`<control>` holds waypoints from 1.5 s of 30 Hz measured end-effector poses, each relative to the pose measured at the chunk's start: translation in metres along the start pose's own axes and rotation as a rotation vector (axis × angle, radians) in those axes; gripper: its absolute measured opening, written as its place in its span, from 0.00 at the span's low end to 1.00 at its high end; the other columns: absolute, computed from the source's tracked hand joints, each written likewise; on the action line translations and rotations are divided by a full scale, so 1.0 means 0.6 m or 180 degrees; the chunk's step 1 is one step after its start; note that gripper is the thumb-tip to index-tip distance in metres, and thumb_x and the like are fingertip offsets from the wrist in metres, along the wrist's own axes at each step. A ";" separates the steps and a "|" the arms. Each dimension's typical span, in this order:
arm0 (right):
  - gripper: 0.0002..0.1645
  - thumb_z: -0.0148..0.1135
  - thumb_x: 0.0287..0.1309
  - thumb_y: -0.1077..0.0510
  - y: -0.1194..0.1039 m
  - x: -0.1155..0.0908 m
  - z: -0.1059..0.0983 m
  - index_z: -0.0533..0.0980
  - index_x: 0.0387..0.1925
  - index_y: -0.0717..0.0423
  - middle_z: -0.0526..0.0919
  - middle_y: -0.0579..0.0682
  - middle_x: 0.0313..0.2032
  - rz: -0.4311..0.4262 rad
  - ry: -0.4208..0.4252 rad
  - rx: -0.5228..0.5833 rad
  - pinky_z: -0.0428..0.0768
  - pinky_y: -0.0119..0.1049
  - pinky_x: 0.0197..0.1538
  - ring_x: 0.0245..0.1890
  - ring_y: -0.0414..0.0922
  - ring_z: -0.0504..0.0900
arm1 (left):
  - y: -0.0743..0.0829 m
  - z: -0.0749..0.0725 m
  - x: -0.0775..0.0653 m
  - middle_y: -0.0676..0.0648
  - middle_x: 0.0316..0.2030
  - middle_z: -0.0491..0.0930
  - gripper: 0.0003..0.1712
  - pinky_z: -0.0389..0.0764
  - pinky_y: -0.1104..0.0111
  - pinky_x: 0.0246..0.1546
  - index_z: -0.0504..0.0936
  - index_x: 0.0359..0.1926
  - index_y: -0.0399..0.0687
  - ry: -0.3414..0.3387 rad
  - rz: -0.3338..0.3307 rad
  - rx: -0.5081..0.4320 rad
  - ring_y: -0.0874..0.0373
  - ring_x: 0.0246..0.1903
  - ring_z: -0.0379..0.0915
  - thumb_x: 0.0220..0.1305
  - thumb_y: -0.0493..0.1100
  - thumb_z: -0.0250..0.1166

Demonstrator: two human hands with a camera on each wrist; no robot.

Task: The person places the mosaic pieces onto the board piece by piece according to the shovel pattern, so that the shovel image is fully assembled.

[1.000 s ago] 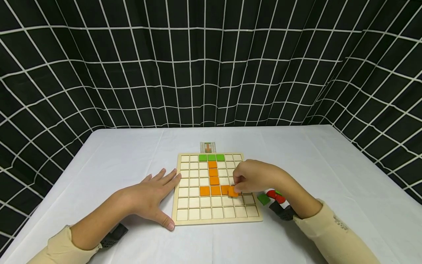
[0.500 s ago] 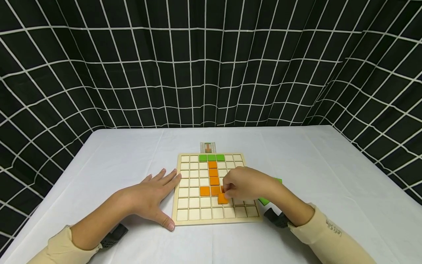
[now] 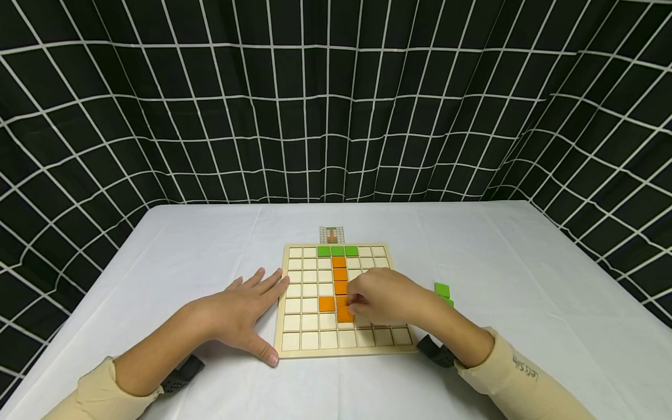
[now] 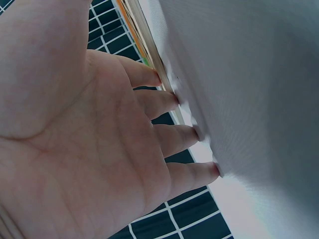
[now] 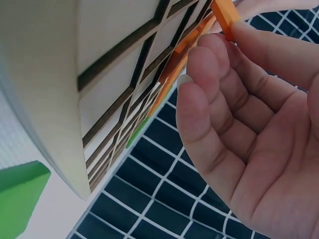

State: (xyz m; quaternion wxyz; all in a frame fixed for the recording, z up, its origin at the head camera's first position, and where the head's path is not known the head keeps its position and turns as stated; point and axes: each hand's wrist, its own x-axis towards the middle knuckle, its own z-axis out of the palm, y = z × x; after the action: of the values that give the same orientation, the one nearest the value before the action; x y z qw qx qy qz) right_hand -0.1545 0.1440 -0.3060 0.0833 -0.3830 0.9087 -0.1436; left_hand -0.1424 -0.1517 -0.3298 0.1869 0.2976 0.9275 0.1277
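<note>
A square wooden grid board (image 3: 346, 339) lies on the white table. Three green tiles (image 3: 338, 251) fill its top row's middle cells, with a column of orange tiles (image 3: 340, 274) below them. Another orange tile (image 3: 326, 304) sits lower left of that column. My right hand (image 3: 388, 297) pinches an orange tile (image 3: 345, 315) between thumb and fingers over the lower middle; the right wrist view shows this held tile (image 5: 226, 17) raised off the grid. My fingers hide some cells to its right. Spread flat, my left hand (image 3: 233, 318) rests against the board's left edge.
Loose green tiles (image 3: 442, 289) lie right of the board, partly behind my right forearm. A small printed grid card (image 3: 332, 235) lies beyond the board's far edge. A black curtain with white lines (image 3: 336, 116) stands behind the table.
My right hand has moved left across the board with the pinched orange tile, from the row's right end to below the column. My left hand stays in place.
</note>
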 end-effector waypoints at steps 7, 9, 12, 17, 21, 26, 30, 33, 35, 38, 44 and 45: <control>0.06 0.68 0.60 0.65 0.000 0.001 0.002 0.83 0.27 0.53 0.77 0.37 0.22 -0.0056 0.0034 -0.0017 0.72 0.30 0.29 0.21 0.35 0.68 | -0.001 0.001 0.000 0.40 0.79 0.41 0.80 0.43 0.36 0.69 0.46 0.80 0.43 -0.0002 -0.0025 0.0014 0.37 0.76 0.32 0.36 0.82 0.70; 0.05 0.68 0.59 0.65 0.001 0.001 0.004 0.84 0.29 0.54 0.79 0.37 0.23 -0.0088 0.0037 -0.0021 0.73 0.30 0.31 0.21 0.34 0.69 | -0.001 0.001 0.001 0.41 0.79 0.41 0.80 0.43 0.36 0.69 0.47 0.80 0.44 0.0008 -0.0033 0.0022 0.37 0.76 0.32 0.35 0.81 0.70; 0.05 0.68 0.59 0.65 0.001 0.001 0.004 0.85 0.30 0.54 0.81 0.37 0.24 -0.0113 0.0024 -0.0014 0.74 0.31 0.32 0.21 0.33 0.70 | -0.001 0.002 0.001 0.42 0.79 0.41 0.80 0.43 0.37 0.70 0.47 0.80 0.45 0.0007 -0.0058 0.0048 0.38 0.76 0.32 0.34 0.81 0.71; 0.06 0.69 0.59 0.64 -0.002 0.000 0.003 0.84 0.28 0.52 0.79 0.35 0.22 -0.0110 -0.0018 -0.0050 0.73 0.31 0.33 0.21 0.33 0.70 | 0.000 0.001 0.001 0.40 0.79 0.41 0.80 0.43 0.36 0.69 0.47 0.80 0.44 0.0013 -0.0026 0.0017 0.37 0.76 0.32 0.35 0.82 0.70; 0.08 0.69 0.60 0.64 -0.004 0.000 0.003 0.82 0.27 0.49 0.76 0.34 0.22 -0.0065 -0.0123 -0.0048 0.73 0.32 0.32 0.23 0.35 0.70 | 0.000 0.000 0.001 0.39 0.78 0.41 0.80 0.44 0.36 0.69 0.47 0.80 0.43 0.0018 -0.0008 0.0019 0.36 0.76 0.33 0.35 0.82 0.70; 0.06 0.68 0.61 0.63 -0.006 -0.001 0.002 0.82 0.32 0.48 0.77 0.34 0.25 0.0000 -0.0339 0.0030 0.73 0.32 0.32 0.24 0.36 0.71 | 0.001 0.001 0.002 0.40 0.79 0.41 0.80 0.43 0.36 0.69 0.46 0.80 0.43 0.0009 -0.0025 0.0035 0.37 0.76 0.33 0.35 0.82 0.70; 0.06 0.66 0.62 0.64 -0.005 -0.007 -0.009 0.83 0.36 0.49 0.76 0.35 0.25 -0.0028 -0.0461 0.0026 0.72 0.33 0.32 0.24 0.36 0.70 | 0.000 0.001 0.002 0.40 0.79 0.40 0.80 0.43 0.36 0.69 0.46 0.80 0.43 0.0004 -0.0025 0.0024 0.37 0.76 0.32 0.35 0.82 0.69; 0.09 0.63 0.62 0.66 0.005 -0.017 -0.029 0.84 0.37 0.49 0.78 0.36 0.26 0.0053 -0.0577 0.0020 0.75 0.34 0.35 0.26 0.37 0.72 | -0.001 0.000 0.002 0.40 0.79 0.40 0.80 0.43 0.36 0.69 0.46 0.80 0.43 0.0006 -0.0012 0.0033 0.36 0.76 0.33 0.36 0.82 0.69; 0.11 0.62 0.62 0.67 0.017 -0.025 -0.048 0.84 0.37 0.48 0.79 0.38 0.28 0.0212 -0.0662 0.0053 0.76 0.36 0.36 0.27 0.38 0.74 | -0.001 0.001 0.002 0.41 0.79 0.40 0.80 0.43 0.37 0.69 0.46 0.80 0.44 0.0001 -0.0026 0.0050 0.37 0.76 0.32 0.35 0.82 0.70; 0.08 0.63 0.60 0.66 0.044 -0.039 -0.075 0.82 0.34 0.49 0.80 0.41 0.29 0.0603 -0.0747 0.0070 0.77 0.38 0.36 0.28 0.40 0.75 | -0.001 0.001 0.003 0.42 0.79 0.40 0.80 0.43 0.38 0.70 0.46 0.80 0.45 -0.0005 -0.0054 0.0074 0.38 0.76 0.32 0.35 0.82 0.70; 0.15 0.76 0.44 0.57 0.093 -0.061 -0.089 0.76 0.31 0.51 0.77 0.44 0.29 0.1531 -0.0951 -0.0137 0.74 0.39 0.32 0.28 0.43 0.75 | -0.003 0.002 0.004 0.42 0.79 0.40 0.81 0.43 0.38 0.70 0.47 0.80 0.45 0.0004 -0.0068 0.0074 0.38 0.76 0.32 0.34 0.82 0.70; 0.20 0.79 0.41 0.53 0.098 -0.063 -0.086 0.76 0.32 0.52 0.77 0.45 0.30 0.1644 -0.0983 -0.0202 0.74 0.40 0.32 0.30 0.44 0.75 | -0.002 0.002 0.004 0.42 0.79 0.40 0.81 0.43 0.38 0.70 0.47 0.80 0.45 0.0007 -0.0063 0.0074 0.38 0.76 0.31 0.34 0.82 0.70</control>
State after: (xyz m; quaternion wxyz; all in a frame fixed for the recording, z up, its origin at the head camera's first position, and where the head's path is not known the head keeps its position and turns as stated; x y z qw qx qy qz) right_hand -0.1815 0.2206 -0.2746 0.2422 -0.1590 0.9567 -0.0293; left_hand -0.1443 -0.1513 -0.3322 0.1837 0.2904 0.9320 0.1153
